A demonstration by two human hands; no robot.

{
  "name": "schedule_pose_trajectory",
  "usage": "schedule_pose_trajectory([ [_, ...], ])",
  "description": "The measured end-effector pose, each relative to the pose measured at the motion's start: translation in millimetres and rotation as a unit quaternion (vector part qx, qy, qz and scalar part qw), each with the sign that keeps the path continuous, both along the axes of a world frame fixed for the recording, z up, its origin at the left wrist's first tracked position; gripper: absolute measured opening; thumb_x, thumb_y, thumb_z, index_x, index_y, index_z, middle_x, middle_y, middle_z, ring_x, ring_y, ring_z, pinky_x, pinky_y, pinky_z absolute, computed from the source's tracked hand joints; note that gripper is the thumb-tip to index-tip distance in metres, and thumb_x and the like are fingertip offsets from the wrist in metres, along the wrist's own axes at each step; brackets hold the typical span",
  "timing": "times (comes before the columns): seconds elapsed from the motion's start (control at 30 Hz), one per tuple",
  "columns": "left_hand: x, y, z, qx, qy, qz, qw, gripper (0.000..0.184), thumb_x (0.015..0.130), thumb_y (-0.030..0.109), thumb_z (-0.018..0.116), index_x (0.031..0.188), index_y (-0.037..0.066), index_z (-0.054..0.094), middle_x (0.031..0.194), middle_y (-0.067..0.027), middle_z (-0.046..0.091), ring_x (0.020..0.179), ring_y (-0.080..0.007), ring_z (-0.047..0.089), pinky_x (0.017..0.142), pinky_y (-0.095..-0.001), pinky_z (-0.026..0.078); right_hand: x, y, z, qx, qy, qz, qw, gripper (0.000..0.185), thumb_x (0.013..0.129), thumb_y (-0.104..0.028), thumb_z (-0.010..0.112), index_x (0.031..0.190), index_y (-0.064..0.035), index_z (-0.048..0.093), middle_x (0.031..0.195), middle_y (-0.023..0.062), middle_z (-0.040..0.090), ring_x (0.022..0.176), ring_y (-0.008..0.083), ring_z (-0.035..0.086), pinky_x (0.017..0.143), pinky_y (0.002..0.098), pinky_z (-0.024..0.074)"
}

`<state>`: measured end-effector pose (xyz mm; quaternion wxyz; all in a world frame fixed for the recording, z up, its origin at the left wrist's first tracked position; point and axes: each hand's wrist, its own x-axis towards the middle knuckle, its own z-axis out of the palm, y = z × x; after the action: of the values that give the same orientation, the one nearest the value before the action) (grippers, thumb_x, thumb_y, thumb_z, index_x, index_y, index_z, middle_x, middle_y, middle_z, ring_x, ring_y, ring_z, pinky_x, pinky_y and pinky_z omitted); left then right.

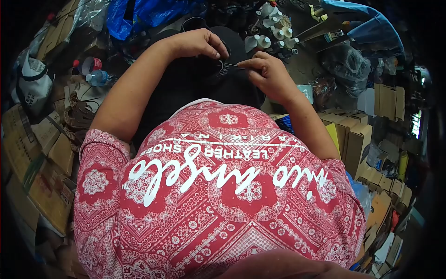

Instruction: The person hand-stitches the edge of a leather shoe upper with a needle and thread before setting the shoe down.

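Note:
A dark shoe-like piece (214,69) with an opening and a row of lacing or stitching along its edge lies over my dark-clothed lap. My left hand (204,45) rests over its far side, fingers curled down onto the black material; its exact grip is partly hidden. From the right, my right hand (267,72) pinches a thin, needle-like tool (232,65), whose tip points left at the laced edge. The black surfaces blend together, so the item's full outline is hard to make out.
Several white bottles (264,42) stand beyond my hands, with a blue plastic bag (139,18) to their left. Cardboard boxes (357,135) are stacked on the right, more boxes (46,186) on the left. A plastic bottle (97,78) and brown sandals (80,114) lie at left.

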<state>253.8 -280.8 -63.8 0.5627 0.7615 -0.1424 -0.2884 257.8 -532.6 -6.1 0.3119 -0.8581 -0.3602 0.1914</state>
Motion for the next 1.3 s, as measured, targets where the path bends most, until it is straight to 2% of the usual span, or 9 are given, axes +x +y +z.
schedule_pose_trajectory([
  [0.57, 3.0, -3.0, 7.2, 0.005, -0.005, -0.018, 1.0, 0.026, 0.076, 0.008, 0.063, 0.101, 0.003, 0.071, 0.096, -0.006, 0.069, 0.089, -0.0154, 0.063, 0.085, -0.0282, 0.046, -6.3, 3.3, -7.9, -0.033, -0.07, 0.027, 0.997, 0.028, 0.076, -0.008, 0.062, 0.103, -0.0124, 0.07, 0.082, 0.0118, 0.06, 0.076, 0.0299, 0.061, 0.069, 0.0375, 0.0506],
  [0.63, 5.1, -1.7, 2.6, -0.012, -0.01, -0.02, 1.0, 0.026, 0.076, 0.008, 0.064, 0.1, 0.003, 0.071, 0.095, -0.0062, 0.069, 0.088, -0.0154, 0.063, 0.084, -0.0285, 0.046, -1.6, 4.8, -3.5, -0.018, -0.097, 0.067, 0.993, 0.032, 0.076, -0.002, 0.063, 0.105, -0.0129, 0.07, 0.075, 0.0096, 0.051, 0.066, 0.0234, 0.056, 0.06, 0.032, 0.0448],
  [0.77, 6.9, -3.2, -6.6, -0.033, -0.038, -0.029, 0.998, 0.023, 0.075, 0.006, 0.065, 0.097, 0.001, 0.07, 0.093, -0.0067, 0.069, 0.088, -0.0155, 0.062, 0.084, -0.0293, 0.047, 7.4, 8.8, -4.5, -0.009, -0.089, 0.082, 0.993, 0.032, 0.076, 0.0, 0.061, 0.104, -0.0129, 0.07, 0.075, 0.009, 0.051, 0.066, 0.023, 0.056, 0.06, 0.0315, 0.0448],
  [0.8, 5.7, -5.4, -8.4, -0.044, -0.016, -0.011, 0.999, 0.022, 0.075, 0.004, 0.066, 0.096, 0.003, 0.071, 0.088, -0.0061, 0.067, 0.088, -0.0159, 0.061, 0.082, -0.0288, 0.047, 12.4, 9.0, -8.1, -0.01, -0.047, 0.083, 0.995, 0.029, 0.076, -0.001, 0.062, 0.101, -0.0126, 0.071, 0.079, 0.0092, 0.054, 0.071, 0.0245, 0.058, 0.065, 0.0329, 0.0471],
  [0.87, -2.0, -11.3, 1.8, 0.039, -0.096, 0.013, 0.995, 0.022, 0.075, 0.003, 0.067, 0.096, 0.007, 0.072, 0.084, -0.0041, 0.062, 0.085, -0.0167, 0.059, 0.079, -0.0282, 0.047, 22.2, 7.2, -15.6, -0.007, -0.005, 0.081, 0.997, 0.026, 0.075, -0.002, 0.063, 0.098, -0.0123, 0.072, 0.082, 0.0094, 0.056, 0.077, 0.0261, 0.06, 0.07, 0.0343, 0.0494],
  [0.9, -6.2, -13.3, 4.8, 0.047, -0.105, 0.027, 0.993, 0.023, 0.074, 0.003, 0.069, 0.096, 0.01, 0.073, 0.086, -0.0028, 0.054, 0.085, -0.0165, 0.056, 0.078, -0.0269, 0.046, 30.1, 5.7, -20.0, 0.01, 0.033, 0.088, 0.996, 0.028, 0.076, -0.001, 0.063, 0.099, -0.0131, 0.072, 0.084, 0.0079, 0.055, 0.078, 0.0233, 0.059, 0.072, 0.0324, 0.0485],
  [0.97, -8.8, -8.9, 4.8, 0.051, -0.126, 0.01, 0.991, 0.024, 0.073, 0.002, 0.07, 0.096, 0.01, 0.073, 0.088, -0.0025, 0.051, 0.086, -0.0159, 0.055, 0.078, -0.0265, 0.046, 46.1, 1.9, -29.3, 0.008, 0.138, 0.099, 0.985, 0.03, 0.079, 0.0, 0.061, 0.103, -0.0153, 0.071, 0.088, 0.0039, 0.052, 0.085, 0.0166, 0.054, 0.077, 0.0281, 0.0453],
  [1.13, -5.2, -5.3, 7.6, 0.082, -0.149, -0.021, 0.985, 0.028, 0.07, 0.001, 0.073, 0.096, 0.011, 0.073, 0.092, -0.0019, 0.046, 0.088, -0.0149, 0.052, 0.079, -0.0258, 0.045, 65.7, 9.6, -40.5, -0.012, 0.191, 0.139, 0.971, 0.024, 0.083, -0.001, 0.06, 0.101, -0.0118, 0.071, 0.086, 0.001, 0.05, 0.087, 0.0134, 0.047, 0.081, 0.0256, 0.04],
  [1.3, -5.3, -7.6, 3.0, 0.086, -0.167, -0.011, 0.982, 0.027, 0.068, 0.001, 0.074, 0.093, 0.011, 0.074, 0.091, -0.0013, 0.047, 0.088, -0.0154, 0.052, 0.079, -0.0266, 0.044, 63.8, 10.2, -42.4, -0.002, 0.209, 0.134, 0.969, 0.02, 0.084, -0.006, 0.062, 0.101, -0.0118, 0.072, 0.088, 0.0022, 0.058, 0.089, 0.0144, 0.054, 0.082, 0.0271, 0.0442],
])
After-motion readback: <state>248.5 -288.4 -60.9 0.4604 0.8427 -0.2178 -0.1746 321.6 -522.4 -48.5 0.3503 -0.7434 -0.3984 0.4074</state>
